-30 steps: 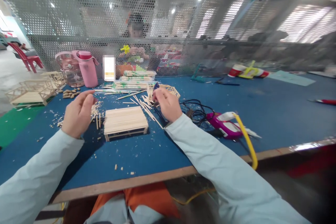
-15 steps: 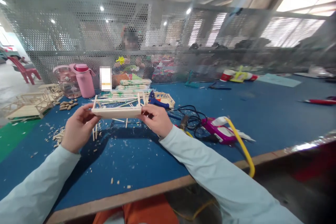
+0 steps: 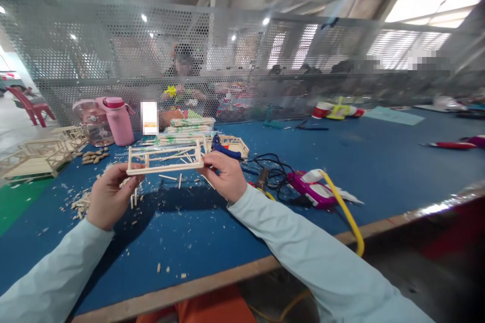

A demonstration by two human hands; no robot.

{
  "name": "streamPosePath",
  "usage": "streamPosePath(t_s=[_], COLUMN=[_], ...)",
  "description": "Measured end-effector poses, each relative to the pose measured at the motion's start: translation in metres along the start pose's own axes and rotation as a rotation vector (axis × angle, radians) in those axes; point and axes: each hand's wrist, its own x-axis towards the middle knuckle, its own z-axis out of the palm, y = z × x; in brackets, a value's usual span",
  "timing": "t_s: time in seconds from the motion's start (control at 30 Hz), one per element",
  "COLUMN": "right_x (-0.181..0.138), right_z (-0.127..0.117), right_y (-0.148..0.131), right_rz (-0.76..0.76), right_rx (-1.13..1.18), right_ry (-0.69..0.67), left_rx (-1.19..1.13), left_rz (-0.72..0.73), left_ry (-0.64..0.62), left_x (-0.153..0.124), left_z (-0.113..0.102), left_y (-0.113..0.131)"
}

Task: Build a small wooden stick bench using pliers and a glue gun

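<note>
Between both hands, raised over the blue table [image 3: 170,242], is a small wooden stick frame [image 3: 166,168], an open box shape of pale thin sticks. My left hand [image 3: 111,192] pinches its left end between thumb and fingers. On its right end my right hand [image 3: 226,174] is closed in the same way. Behind the frame lie bundles of wooden sticks [image 3: 189,126] in printed wrapping. A blue glue gun [image 3: 227,149] rests just beyond my right hand, beside another stick model [image 3: 242,147]. Loose sticks and offcuts [image 3: 81,204] are scattered below and left.
Pink bottle [image 3: 122,123], a clear jug [image 3: 99,128] and peanuts [image 3: 94,155] stand at the left, near finished stick models [image 3: 34,161]. To the right lie a purple tool [image 3: 312,189], a yellow tube [image 3: 344,207] and black cable [image 3: 271,171]. A perforated metal screen [image 3: 132,60] lines the back, a person behind it.
Both hands have tilted the stick frame, so its open side faces me rather than its flat, solid-looking face. The whole view has shifted slightly.
</note>
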Motion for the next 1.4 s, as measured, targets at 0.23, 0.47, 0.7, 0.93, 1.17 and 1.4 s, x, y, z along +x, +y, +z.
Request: streamPosePath(t_s=[0.23,0.47,0.7,0.93,1.17,1.4], right_x=[-0.003,-0.003,-0.002,0.001,0.005,0.005], right_z=[-0.002,0.0,-0.002,-0.007,-0.006,-0.004], right_y=[-0.006,-0.001,-0.004,0.002,0.012,0.02], right_rz=[0.214,0.168,0.181,0.493,0.599,0.656], right_rx=[0.003,-0.003,0.017,0.189,0.204,0.285], right_ry=[-0.176,-0.131,-0.124,0.087,0.08,0.047], left_rx=[-0.029,-0.06,-0.168,-0.535,-0.651,-0.598], left_rz=[-0.112,-0.124,-0.185,-0.729,-0.967,-0.803], left_ry=[-0.078,-0.063,-0.021,-0.205,-0.418,-0.542], left_x=[-0.002,-0.003,-0.003,0.008,0.011,0.022], left_z=[-0.002,0.0,0.0,0.002,-0.006,-0.017], left_y=[0.013,0.013,0.018,0.026,0.017,0.027])
